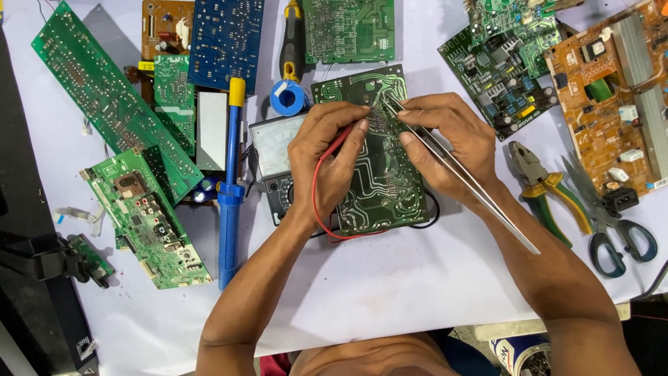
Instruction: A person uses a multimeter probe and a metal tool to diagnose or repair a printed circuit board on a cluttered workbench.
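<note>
Position: at the centre of the white work surface point(390, 278) lies the dark green rectangular circuit board point(379, 150), solder side up — directly beneath both hands.
Left hand point(327, 157): fingers pinched together on a slim red probe point(339, 141); its tip touches the board's upper area; a thin red lead point(316, 202) loops below the wrist.
Right hand point(449, 139): closed on long, polished steel tweezers point(459, 174), tips on the board near the probe tip.
Board surface: glossy, with pale curved traces and rows of small solder points.
Adjacent: analogue multimeter point(275, 163) — partly under the board's left edge; blue plastic desoldering pump point(231, 184) further left.
</note>
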